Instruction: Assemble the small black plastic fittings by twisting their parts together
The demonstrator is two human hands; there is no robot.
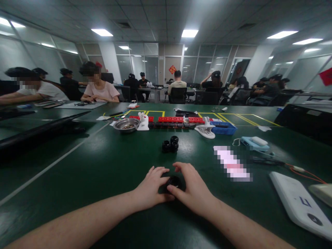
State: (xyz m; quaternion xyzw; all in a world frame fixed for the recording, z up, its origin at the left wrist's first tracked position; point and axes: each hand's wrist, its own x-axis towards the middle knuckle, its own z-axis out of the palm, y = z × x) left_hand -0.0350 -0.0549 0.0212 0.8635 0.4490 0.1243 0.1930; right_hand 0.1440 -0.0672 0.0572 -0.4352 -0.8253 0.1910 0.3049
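A small black wheel-like round piece [174, 181] is on or just above the green table between my two hands. My left hand [151, 186] curves round its left side, with the index finger and thumb against it and the other fingers stretched forward. My right hand [193, 188] wraps its right side, its thumb across the near edge and its fingers bent over the far side. The piece's underside is hidden. Just beyond my fingers, three similar black round pieces [170, 144] stand close together.
A metal bowl [126, 125] of small parts, white clamps [143, 121], a red strip of blocks [178, 119] and a blue tray [224, 128] line the back. Right of me lie a blurred-out phone-like slab [232, 164], a light-blue device [254, 143] and a white device [301, 204].
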